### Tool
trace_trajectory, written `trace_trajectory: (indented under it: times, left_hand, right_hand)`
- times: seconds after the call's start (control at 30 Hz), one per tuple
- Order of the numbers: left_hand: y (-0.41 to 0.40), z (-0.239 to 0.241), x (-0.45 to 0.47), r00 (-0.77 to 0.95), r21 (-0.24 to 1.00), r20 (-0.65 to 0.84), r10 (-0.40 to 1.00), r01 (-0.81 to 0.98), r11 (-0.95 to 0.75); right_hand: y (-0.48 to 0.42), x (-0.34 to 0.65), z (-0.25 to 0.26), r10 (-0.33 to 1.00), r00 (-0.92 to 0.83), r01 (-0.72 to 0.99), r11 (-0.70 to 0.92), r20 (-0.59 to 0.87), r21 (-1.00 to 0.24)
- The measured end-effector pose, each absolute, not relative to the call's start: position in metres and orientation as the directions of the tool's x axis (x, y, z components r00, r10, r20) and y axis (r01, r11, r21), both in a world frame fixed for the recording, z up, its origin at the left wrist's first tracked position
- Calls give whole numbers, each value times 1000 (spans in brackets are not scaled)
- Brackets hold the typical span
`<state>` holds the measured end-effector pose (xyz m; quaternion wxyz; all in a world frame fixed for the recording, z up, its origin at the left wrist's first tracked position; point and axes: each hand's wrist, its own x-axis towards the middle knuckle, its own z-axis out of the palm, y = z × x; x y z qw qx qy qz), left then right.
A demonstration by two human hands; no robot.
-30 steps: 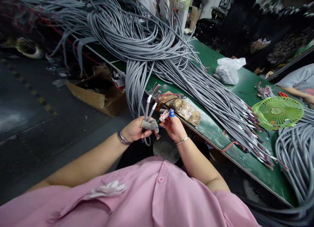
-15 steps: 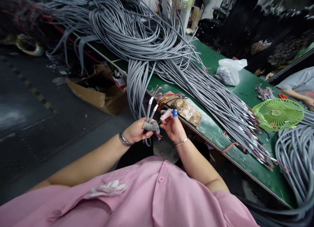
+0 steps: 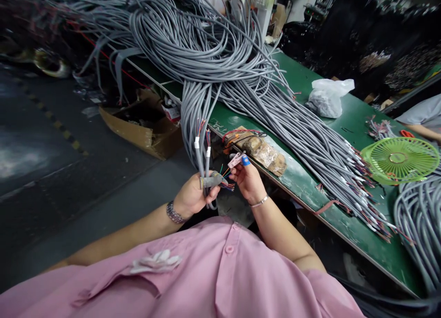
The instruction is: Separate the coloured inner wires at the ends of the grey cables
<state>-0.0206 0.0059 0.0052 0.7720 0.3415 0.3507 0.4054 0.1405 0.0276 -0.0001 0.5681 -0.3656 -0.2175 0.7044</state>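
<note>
My left hand (image 3: pixel 195 194) is closed around grey cables (image 3: pixel 203 164), a grey cover on one finger. Two cable ends with white bands (image 3: pixel 196 142) and bare coloured wires stick up above the fist. From the covered finger, thin coloured wires (image 3: pixel 228 186) fan out towards my right hand (image 3: pixel 251 182). That hand is closed in a pinch, with blue tape (image 3: pixel 245 160) on its thumb. A pale pink piece (image 3: pixel 236 160) shows at its fingertips; whether it is held or wrapped on a finger I cannot tell. What the pinch holds is hidden.
Grey cable bundles (image 3: pixel 193 56) cover much of the green table (image 3: pixel 296 75). A taped cardboard block (image 3: pixel 265 153) lies at its near edge. Further right are a plastic bag (image 3: pixel 327 100), a green fan (image 3: pixel 399 159) and another person's arm (image 3: pixel 425 132). An open carton (image 3: pixel 134 132) sits at the left.
The banded cable ends have swung left and lower. The coloured wires are more spread and visible, and the pale pink piece has tilted. The whole view has shifted slightly.
</note>
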Motion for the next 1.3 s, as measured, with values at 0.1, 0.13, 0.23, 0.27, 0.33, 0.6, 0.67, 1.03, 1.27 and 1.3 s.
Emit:
trace_trajectory:
  times: [0.1,0.13,0.23,0.27,0.33,0.6,0.67,1.03,1.27,1.3]
  left_hand:
    - [9,5,-19,418,775,-283,863,-430,462]
    - [10,5,-18,414,766,-289,863,-441,468]
    - [11,4,-17,401,747,-309,863,-459,481]
    - [11,4,-16,397,746,-315,862,-458,483]
    - [11,4,-14,394,752,-324,860,-445,487]
    - [8,3,-15,377,780,-315,871,-419,464]
    - [4,3,-17,363,789,-306,880,-420,448]
    - [-3,16,-8,226,764,-315,922,-515,388]
    - [2,15,-2,228,761,-319,920,-517,392]
    - [2,15,-2,227,762,-319,920,-515,392]
  right_hand:
    - [29,139,0,956,-103,-642,-274,-275,-716]
    - [30,139,0,957,-108,-650,-273,-270,-709]
    - [32,137,-1,962,-95,-681,-250,-256,-688]
    - [32,137,-2,963,-83,-689,-241,-257,-683]
    - [33,136,-3,963,-57,-696,-228,-263,-681]
    - [32,141,-1,927,-175,-690,-356,-332,-630]
    - [31,142,1,921,-206,-700,-374,-330,-608]
    - [29,134,-4,967,-50,-663,-219,-249,-716]
    - [31,137,6,945,-28,-672,-260,-326,-694]
    - [31,137,6,944,-37,-677,-264,-327,-687]
